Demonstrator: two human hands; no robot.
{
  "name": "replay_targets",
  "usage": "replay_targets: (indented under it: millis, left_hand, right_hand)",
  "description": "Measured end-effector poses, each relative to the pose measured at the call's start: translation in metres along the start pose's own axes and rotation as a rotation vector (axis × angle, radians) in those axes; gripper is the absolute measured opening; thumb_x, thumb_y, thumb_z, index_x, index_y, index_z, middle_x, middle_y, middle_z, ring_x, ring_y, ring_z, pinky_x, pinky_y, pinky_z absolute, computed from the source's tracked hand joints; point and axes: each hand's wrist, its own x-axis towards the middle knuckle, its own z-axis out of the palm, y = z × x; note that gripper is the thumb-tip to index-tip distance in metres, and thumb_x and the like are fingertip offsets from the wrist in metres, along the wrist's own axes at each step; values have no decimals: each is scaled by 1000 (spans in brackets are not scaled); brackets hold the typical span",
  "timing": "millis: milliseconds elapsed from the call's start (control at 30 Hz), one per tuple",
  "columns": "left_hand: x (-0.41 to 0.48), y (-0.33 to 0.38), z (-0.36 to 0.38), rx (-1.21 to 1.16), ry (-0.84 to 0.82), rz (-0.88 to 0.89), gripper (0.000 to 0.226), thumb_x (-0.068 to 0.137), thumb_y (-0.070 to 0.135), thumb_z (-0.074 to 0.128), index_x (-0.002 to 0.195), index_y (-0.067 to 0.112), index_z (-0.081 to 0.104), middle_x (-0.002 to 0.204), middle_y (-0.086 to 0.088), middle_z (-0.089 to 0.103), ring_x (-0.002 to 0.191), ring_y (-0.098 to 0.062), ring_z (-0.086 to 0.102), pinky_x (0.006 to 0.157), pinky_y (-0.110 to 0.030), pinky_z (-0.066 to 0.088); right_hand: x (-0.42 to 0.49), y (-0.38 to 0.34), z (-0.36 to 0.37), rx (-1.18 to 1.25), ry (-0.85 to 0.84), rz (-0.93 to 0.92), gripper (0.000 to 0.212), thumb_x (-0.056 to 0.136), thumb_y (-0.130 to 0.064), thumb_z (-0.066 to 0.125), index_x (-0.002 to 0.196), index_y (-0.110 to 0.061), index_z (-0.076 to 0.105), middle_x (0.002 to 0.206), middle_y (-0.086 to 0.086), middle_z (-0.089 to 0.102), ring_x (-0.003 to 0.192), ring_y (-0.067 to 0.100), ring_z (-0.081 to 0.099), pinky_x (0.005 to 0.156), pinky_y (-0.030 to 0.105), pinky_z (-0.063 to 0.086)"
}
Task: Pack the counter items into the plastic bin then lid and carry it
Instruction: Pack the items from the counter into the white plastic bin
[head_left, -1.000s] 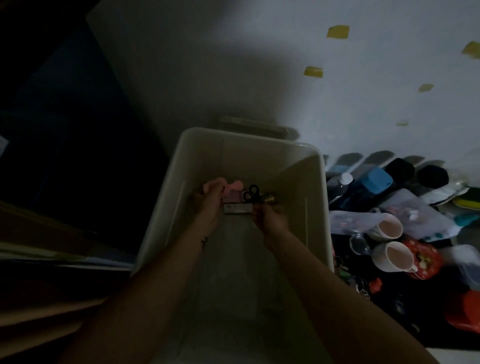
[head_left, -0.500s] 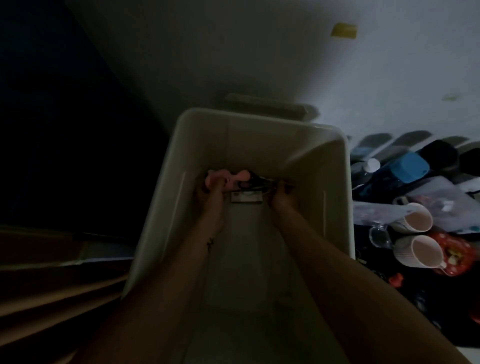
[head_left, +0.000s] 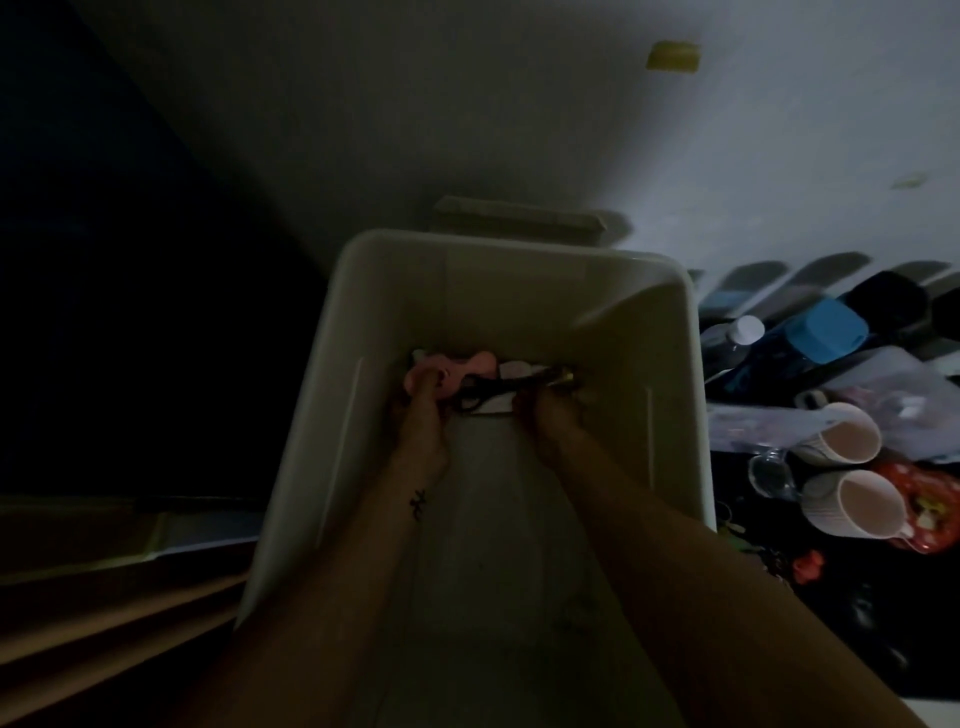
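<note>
- Cream plastic bin (head_left: 519, 244), smooth-walled with rounded corners, stands just left of the counter clutter.
- At the far end of its floor, the left hand (head_left: 421, 415) touches a pink moulded item (head_left: 467, 366).
- Beside it, the right hand (head_left: 545, 415) meets black-handled scissors (head_left: 493, 389) lying across a flat white card (head_left: 493, 409).
- Dim light hides whether either hand grips.
- Two ribbed mugs (head_left: 844, 434) and a blue-lidded container (head_left: 826, 330) stand on the counter to the bin's right.

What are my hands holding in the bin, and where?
Left hand touches the pink item, near edge; right hand the black scissors, blade end. Too dim to confirm either grip.
</note>
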Motion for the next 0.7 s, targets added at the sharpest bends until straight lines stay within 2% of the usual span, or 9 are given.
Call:
replay_targets:
  millis: [67, 133, 200, 267, 300, 367, 467, 600, 700]
  left_hand:
    - [4, 1, 4, 10, -24, 7, 47, 82, 35, 66, 122, 11, 64, 116, -13, 69, 99, -29, 69, 72, -36, 58]
    - [7, 4, 9, 29, -27, 21, 38, 92, 25, 60, 127, 11, 62, 117, -10, 68, 99, -25, 68, 67, -29, 56]
    - [15, 3, 10, 28, -42, 4, 35, 94, 22, 59, 126, 8, 62, 117, -12, 67, 99, -27, 68, 68, -30, 56]
    - [20, 2, 11, 50, -15, 8, 32, 93, 22, 62, 121, 5, 63, 114, -14, 68, 93, -28, 68, 68, -32, 56]
    - [22, 1, 12, 65, -3, 27, 31, 93, 21, 63, 119, 6, 64, 114, -14, 68, 92, -28, 68, 69, -33, 57]
    - [28, -2, 11, 116, 35, 54, 32, 90, 21, 68, 119, 7, 66, 114, -14, 69, 97, -29, 69, 77, -38, 58]
    - [29, -5, 11, 146, 49, 34, 37, 86, 20, 72, 121, 8, 66, 115, -13, 69, 100, -29, 69, 87, -44, 58]
    - [19, -3, 12, 194, 72, 4, 35, 91, 17, 63, 123, 4, 61, 117, -12, 66, 98, -30, 67, 83, -39, 56]
    - [17, -8, 6, 241, 49, 12, 36, 90, 16, 61, 125, 8, 62, 120, -11, 66, 99, -28, 66, 79, -36, 56]
  right_hand:
    - [-15, -9, -1, 51, 7, -32, 25, 91, -7, 60, 115, -10, 65, 105, 3, 67, 90, 16, 64, 59, 9, 49]
    - [-15, -5, -1, 125, -11, 21, 19, 92, -2, 57, 109, -9, 64, 93, 5, 64, 76, 13, 60, 57, 16, 50]
    - [-20, -4, -1, 185, -25, 140, 10, 91, -7, 58, 93, -15, 64, 79, 5, 61, 59, 10, 57, 49, 20, 46]
    - [-22, -5, 0, 261, -45, 180, 7, 91, -18, 64, 85, -18, 63, 70, 1, 60, 47, 6, 54, 44, 19, 43]
    - [-23, -6, 0, 296, -53, 194, 7, 92, -19, 64, 85, -18, 63, 70, 0, 60, 49, 6, 55, 44, 19, 45]
    - [-26, -6, 1, 336, -68, 220, 6, 94, -11, 59, 96, -15, 62, 81, 3, 62, 65, 11, 60, 56, 22, 52]
    - [-33, -3, 5, 421, -84, 275, 27, 92, -5, 55, 118, -9, 61, 98, 9, 65, 81, 18, 62, 70, 25, 53]
    - [-42, 3, 6, 488, -85, 312, 31, 95, -9, 50, 125, -5, 58, 96, 9, 65, 83, 19, 62, 70, 26, 51]
    - [-46, 7, 6, 461, -75, 301, 28, 97, -12, 50, 121, -4, 60, 96, 11, 65, 88, 24, 62, 75, 29, 52]
